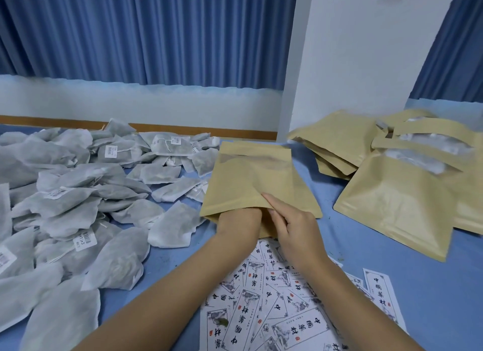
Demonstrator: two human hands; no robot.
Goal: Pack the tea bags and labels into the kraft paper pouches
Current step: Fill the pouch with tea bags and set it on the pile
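One pouch (251, 178) swallows the left hand (239, 221), grip unseen; right hand (295, 227) pinches its mouth.

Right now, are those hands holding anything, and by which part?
The right hand holds the kraft pouch by the edge of its open mouth. The left hand is inside that mouth; what it grips, if anything, is hidden.

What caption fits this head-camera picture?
Left hand inside a kraft pouch, right hand holding its mouth, tea bags beside.
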